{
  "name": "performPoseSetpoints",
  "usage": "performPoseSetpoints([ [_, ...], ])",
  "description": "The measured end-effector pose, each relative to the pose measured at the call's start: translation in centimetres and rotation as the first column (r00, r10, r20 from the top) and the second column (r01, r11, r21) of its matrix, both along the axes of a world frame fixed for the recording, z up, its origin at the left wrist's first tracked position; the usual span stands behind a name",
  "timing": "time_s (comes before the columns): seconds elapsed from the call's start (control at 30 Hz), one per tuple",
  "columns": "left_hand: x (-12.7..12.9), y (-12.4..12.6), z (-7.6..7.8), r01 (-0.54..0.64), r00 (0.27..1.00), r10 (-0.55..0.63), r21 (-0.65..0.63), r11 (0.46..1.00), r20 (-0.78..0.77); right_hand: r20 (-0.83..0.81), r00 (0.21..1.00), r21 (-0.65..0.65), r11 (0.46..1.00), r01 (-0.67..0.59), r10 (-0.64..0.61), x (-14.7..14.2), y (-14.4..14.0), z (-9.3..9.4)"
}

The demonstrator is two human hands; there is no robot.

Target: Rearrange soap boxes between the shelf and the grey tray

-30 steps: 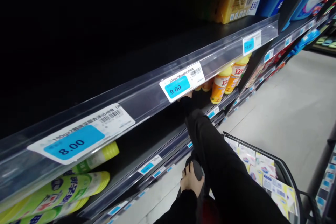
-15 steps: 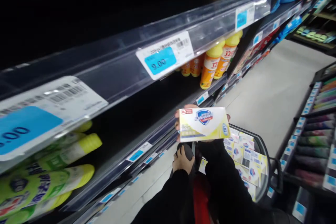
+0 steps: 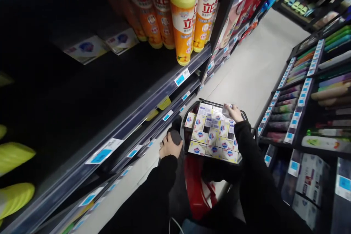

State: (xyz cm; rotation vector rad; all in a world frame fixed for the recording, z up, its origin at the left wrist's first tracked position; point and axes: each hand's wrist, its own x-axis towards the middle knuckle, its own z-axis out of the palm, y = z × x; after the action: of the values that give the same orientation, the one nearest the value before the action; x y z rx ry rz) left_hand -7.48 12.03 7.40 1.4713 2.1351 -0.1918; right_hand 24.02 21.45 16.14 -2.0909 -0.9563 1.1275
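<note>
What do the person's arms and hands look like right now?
Both arms wear long black sleeves that reach the wrists. The left hand and the right hand are bare: no gloves. No rings, watch or markings can be made out at this size.

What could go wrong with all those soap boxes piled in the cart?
The cart is heaped with soap boxes up to its rim, so those at the near edge might slide out. The right hand holds a box above the far side; setting it on that uneven pile could nudge others loose. The left hand grips only a dark handle, so the cart might roll or tip.
</note>
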Motion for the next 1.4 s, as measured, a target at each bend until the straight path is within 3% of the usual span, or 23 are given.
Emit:
performPoseSetpoints([
  [0.1,0.1,0.1,0.2,-0.003,1.000,0.003,-0.003,1.000,-0.011,0.222,0.973,-0.154,0.984,0.093,-0.058,0.1,1.0,-3.1],
  [0.2,0.2,0.1,0.3,-0.005,1.000,0.005,-0.004,1.000,-0.018,0.477,0.879,-0.297,0.946,0.132,0.027,-0.2,1.4,-6.2],
  [0.4,0.2,0.0,0.2,-0.001,1.000,0.001,0.004,1.000,-0.024,0.450,0.858,-0.368,0.927,-0.076,0.249,1.2,1.2,-10.9],
  [0.63,0.2,0.0,0.1,0.008,0.999,-0.007,0.013,1.000,-0.032,0.460,0.798,-0.312,0.912,-0.265,0.389,3.4,0.8,-12.7],
  [0.93,0.3,0.1,0.5,0.019,0.999,-0.019,0.006,1.000,-0.026,0.501,0.748,-0.361,0.891,-0.276,0.435,3.1,0.6,-12.5],
  [1.03,0.4,0.1,0.6,0.018,0.999,-0.018,0.010,1.000,-0.036,0.483,0.750,-0.381,0.880,-0.284,0.452,2.9,0.5,-11.3],
  [1.13,0.2,-0.3,0.9,0.004,0.999,-0.006,-0.041,0.999,-0.035,0.527,0.759,-0.336,0.914,-0.228,0.384,1.9,1.0,-8.2],
  [1.23,0.0,-0.7,0.9,0.000,1.000,0.000,-0.069,0.998,-0.009,0.544,0.812,-0.055,0.975,-0.217,0.211,-1.7,2.8,-2.5],
  [1.27,-0.1,-0.7,0.9,-0.003,1.000,0.003,-0.070,0.998,0.002,0.490,0.850,0.089,0.958,-0.271,0.195,-3.8,3.6,-0.2],
  [1.3,-0.2,-0.7,0.8,-0.009,1.000,0.010,-0.071,0.997,0.011,0.418,0.881,0.247,0.905,-0.345,0.222,-6.3,4.4,2.4],
  [1.4,-0.5,-0.8,0.8,-0.034,0.999,0.037,-0.089,0.995,0.033,0.238,0.851,0.530,0.671,-0.518,0.468,-15.8,7.5,9.4],
])
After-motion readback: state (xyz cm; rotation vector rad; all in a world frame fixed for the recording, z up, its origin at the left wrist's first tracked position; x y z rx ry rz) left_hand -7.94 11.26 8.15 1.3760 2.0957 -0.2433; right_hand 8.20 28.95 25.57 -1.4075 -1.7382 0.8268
